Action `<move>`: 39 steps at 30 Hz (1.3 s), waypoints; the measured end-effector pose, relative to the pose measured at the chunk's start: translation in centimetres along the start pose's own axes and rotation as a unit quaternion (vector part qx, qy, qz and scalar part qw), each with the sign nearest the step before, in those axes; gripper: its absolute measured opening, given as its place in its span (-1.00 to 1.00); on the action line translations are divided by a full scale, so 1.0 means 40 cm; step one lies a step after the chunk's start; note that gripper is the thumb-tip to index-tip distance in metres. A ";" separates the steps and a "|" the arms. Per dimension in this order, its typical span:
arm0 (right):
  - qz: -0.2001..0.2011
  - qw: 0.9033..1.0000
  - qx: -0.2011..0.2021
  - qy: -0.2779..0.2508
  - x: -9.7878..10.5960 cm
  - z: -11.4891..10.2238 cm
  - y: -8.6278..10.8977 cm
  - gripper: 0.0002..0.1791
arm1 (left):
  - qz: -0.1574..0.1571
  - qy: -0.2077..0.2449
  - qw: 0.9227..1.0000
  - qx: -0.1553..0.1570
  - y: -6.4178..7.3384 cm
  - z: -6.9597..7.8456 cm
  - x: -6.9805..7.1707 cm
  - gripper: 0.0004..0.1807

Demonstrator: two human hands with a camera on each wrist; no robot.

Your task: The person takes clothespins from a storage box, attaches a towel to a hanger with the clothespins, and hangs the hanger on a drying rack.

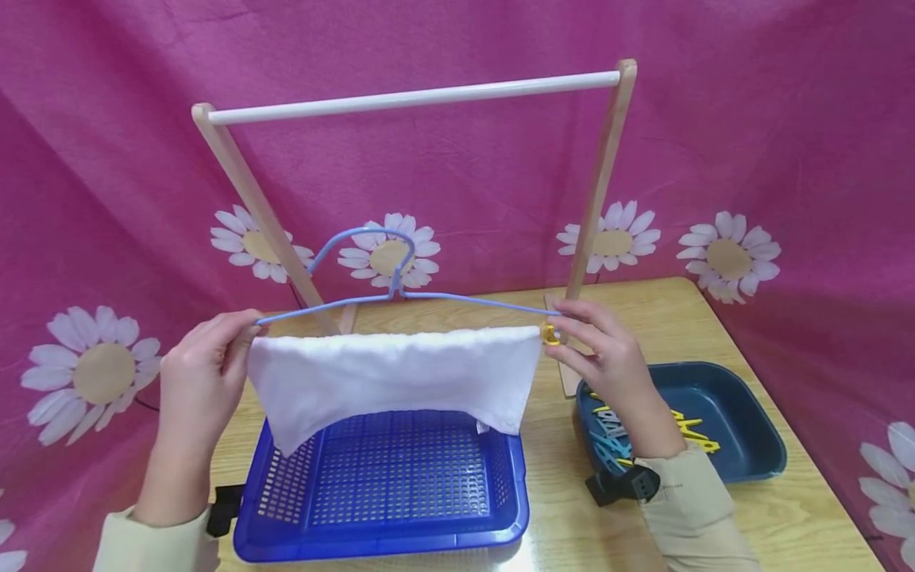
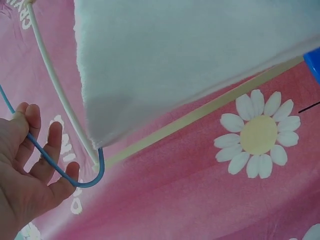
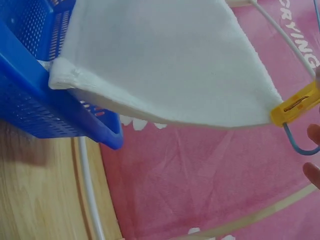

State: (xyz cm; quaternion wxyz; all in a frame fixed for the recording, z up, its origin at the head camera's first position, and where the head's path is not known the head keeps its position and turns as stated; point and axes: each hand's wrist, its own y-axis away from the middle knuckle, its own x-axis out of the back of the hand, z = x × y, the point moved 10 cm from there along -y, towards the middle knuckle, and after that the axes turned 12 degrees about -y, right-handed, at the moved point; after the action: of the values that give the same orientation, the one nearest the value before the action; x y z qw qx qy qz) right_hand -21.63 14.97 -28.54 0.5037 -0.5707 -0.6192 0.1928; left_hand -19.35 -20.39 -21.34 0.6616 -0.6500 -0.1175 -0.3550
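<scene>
A blue clothes hanger [image 1: 472, 297], hook upward, is held level above the basket. From its lower bar hangs a white towel [image 1: 393, 369], its lower edge sagging. My left hand [image 1: 207, 365] grips the hanger's left end; the left wrist view shows the blue wire running across its fingers [image 2: 52, 142]. At the right end, a yellow clothespin [image 3: 295, 105] bites the towel's corner together with the hanger wire. My right hand [image 1: 596, 345] pinches around this clothespin [image 1: 550, 334], fingertips at the hanger's end; most of that grip lies outside the right wrist view.
Below the towel stands a blue plastic basket [image 1: 382, 548]. A dark tray [image 1: 750, 429] holding several yellow, blue and grey clothespins [image 1: 689, 433] is at the right, partly behind my forearm. Behind rises a wooden rack with a white bar [image 1: 415, 98], before a pink flowered curtain [image 1: 465, 183].
</scene>
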 end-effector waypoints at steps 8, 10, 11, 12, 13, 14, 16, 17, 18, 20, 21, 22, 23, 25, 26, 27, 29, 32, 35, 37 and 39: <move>0.043 0.998 -0.046 -0.022 0.012 0.026 0.006 -0.62 | 0.003 0.006 1.000 0.016 0.003 -0.006 -0.005 -0.86; 0.033 0.996 -0.082 -0.026 0.009 0.038 0.007 -0.74 | 0.013 0.007 1.000 0.018 0.003 -0.007 -0.004 -0.86; 0.025 0.994 -0.098 -0.028 0.007 0.044 0.007 -0.76 | 0.016 0.006 1.000 0.021 0.003 -0.008 -0.004 -0.86; 0.018 0.992 -0.119 -0.033 0.003 0.050 0.008 -0.75 | 0.018 0.007 1.000 0.024 0.003 -0.009 -0.004 -0.87; 0.014 0.989 -0.139 -0.040 0.002 0.056 0.010 -0.71 | 0.021 0.006 0.999 0.027 0.004 -0.010 -0.004 -0.87; 0.010 0.986 -0.160 -0.047 0.000 0.061 0.011 -0.72 | 0.020 0.004 0.999 0.031 0.005 -0.011 -0.005 -0.87; 0.008 0.978 -0.196 -0.067 -0.001 0.073 0.014 -0.78 | 0.022 0.004 0.999 0.038 0.007 -0.013 -0.005 -0.88; 0.009 0.974 -0.210 -0.078 0.000 0.079 0.015 -0.81 | 0.023 0.005 0.999 0.042 0.008 -0.014 -0.005 -0.88; 0.012 0.970 -0.226 -0.092 0.002 0.084 0.017 -0.83 | 0.026 0.007 0.999 0.043 0.008 -0.014 -0.004 -0.88; 0.019 0.961 -0.246 -0.123 0.007 0.092 0.020 -0.84 | 0.031 0.009 0.999 0.041 0.007 -0.015 -0.002 -0.88; 0.022 0.957 -0.255 -0.138 0.009 0.095 0.021 -0.83 | 0.033 0.011 0.999 0.039 0.006 -0.015 -0.002 -0.87; 0.025 0.954 -0.259 -0.152 0.012 0.097 0.022 -0.82 | 0.034 0.014 0.999 0.037 0.005 -0.015 -0.001 -0.87; 0.028 0.951 -0.260 -0.163 0.014 0.098 0.024 -0.80 | 0.033 0.016 0.999 0.035 0.005 -0.015 -0.001 -0.86; 0.033 0.948 -0.258 -0.185 0.016 0.099 0.026 -0.77 | 0.030 0.020 0.999 0.032 0.004 -0.015 -0.001 -0.85; 0.037 0.947 -0.254 -0.195 0.017 0.099 0.027 -0.76 | 0.025 0.020 0.999 0.032 0.005 -0.014 -0.002 -0.85; 0.041 0.947 -0.247 -0.202 0.019 0.098 0.027 -0.75 | 0.019 0.021 0.999 0.033 0.005 -0.014 -0.003 -0.84; 0.050 0.949 -0.228 -0.212 0.022 0.095 0.028 -0.71 | 0.010 0.024 0.999 0.035 0.004 -0.012 -0.005 -0.84; 0.067 0.951 -0.201 -0.226 0.028 0.090 0.028 -0.66 | -0.002 0.026 0.999 0.037 0.002 -0.007 -0.009 -0.84; 0.080 0.948 -0.200 -0.233 0.031 0.092 0.031 -0.61 | -0.001 0.028 0.999 0.036 0.000 -0.002 -0.005 -0.84; 0.084 0.948 -0.210 -0.223 0.033 0.096 0.034 -0.59 | 0.003 0.026 0.999 0.037 0.000 -0.002 0.000 -0.84; 0.082 0.949 -0.223 -0.206 0.032 0.099 0.037 -0.59 | 0.006 0.024 0.999 0.036 0.000 -0.002 0.006 -0.83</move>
State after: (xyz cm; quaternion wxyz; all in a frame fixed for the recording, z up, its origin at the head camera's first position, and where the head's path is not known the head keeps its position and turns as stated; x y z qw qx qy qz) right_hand -23.99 17.87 -30.89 0.2077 -0.6650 -0.6879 0.2035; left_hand -19.20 -20.55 -21.21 0.6894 -0.6179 -0.1105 -0.3616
